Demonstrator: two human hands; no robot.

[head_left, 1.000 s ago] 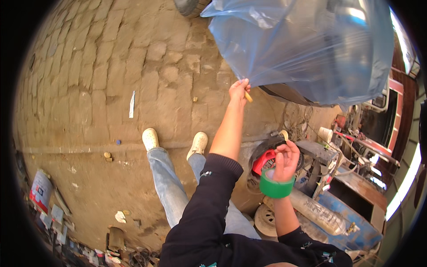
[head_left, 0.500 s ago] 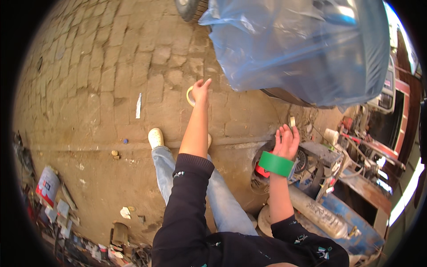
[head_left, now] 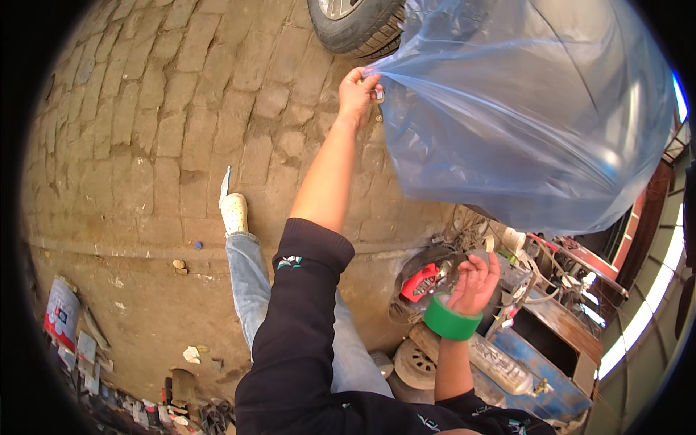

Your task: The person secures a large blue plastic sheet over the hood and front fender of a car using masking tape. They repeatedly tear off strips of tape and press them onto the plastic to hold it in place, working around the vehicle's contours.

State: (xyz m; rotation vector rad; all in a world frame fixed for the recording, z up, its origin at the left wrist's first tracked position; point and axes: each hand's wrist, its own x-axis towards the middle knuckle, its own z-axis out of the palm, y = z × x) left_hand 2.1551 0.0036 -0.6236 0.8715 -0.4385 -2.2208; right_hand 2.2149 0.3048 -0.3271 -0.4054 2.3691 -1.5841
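My left hand is closed on the near left corner of a translucent blue plastic sheet, pulling it into folds. The sheet drapes over a vehicle whose tire shows beyond that hand. A small pale piece, perhaps part of a tape roll, shows by its fingers. My right hand is palm up with fingers apart and loosely bent, away from the sheet. Around its wrist sits a wide green tape roll. A short cream strip shows at its fingertips; whether it sticks to them I cannot tell.
Worn paving bricks cover the ground. To the right lie a gas cylinder, a red item in a dark tub, and a blue metal box. At lower left stands a paint bucket among scrap.
My left hand has moved forward and right and taken hold of the sheet's corner. The yellow tape ring seen at that hand is now mostly hidden. My right hand has come lower in view.
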